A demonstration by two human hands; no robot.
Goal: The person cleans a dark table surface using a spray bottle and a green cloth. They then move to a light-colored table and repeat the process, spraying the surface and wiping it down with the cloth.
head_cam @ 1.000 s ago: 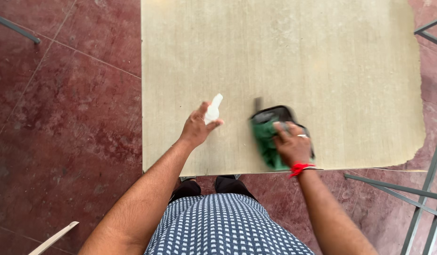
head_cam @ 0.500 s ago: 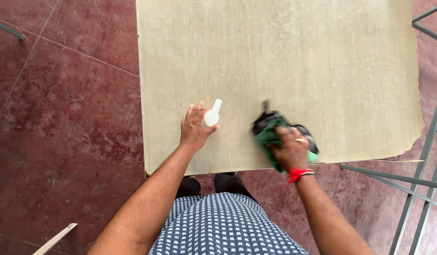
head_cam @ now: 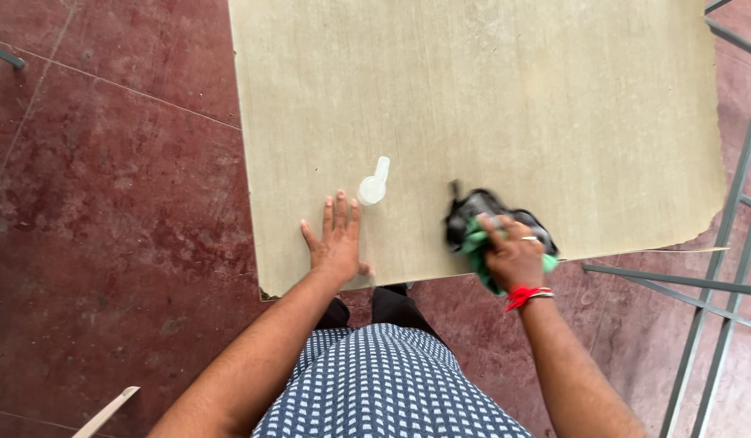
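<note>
Head view looks down on a crumpled green cloth [head_cam: 482, 247] bunched with a black fabric piece [head_cam: 473, 212], pressed onto the near edge of a pale beige, worn wooden board [head_cam: 489, 97]. The right hand [head_cam: 513, 255], with a ring and a red thread at the wrist, has its fingers curled around this bundle. Left of it, a small white plastic spray bottle [head_cam: 373, 183] stands on the board. The left hand [head_cam: 336, 243] lies flat just below the bottle, fingers spread, not touching it. Dark red stone floor [head_cam: 108, 203] surrounds the board; grey metal bars [head_cam: 716, 284] stand at right.
</note>
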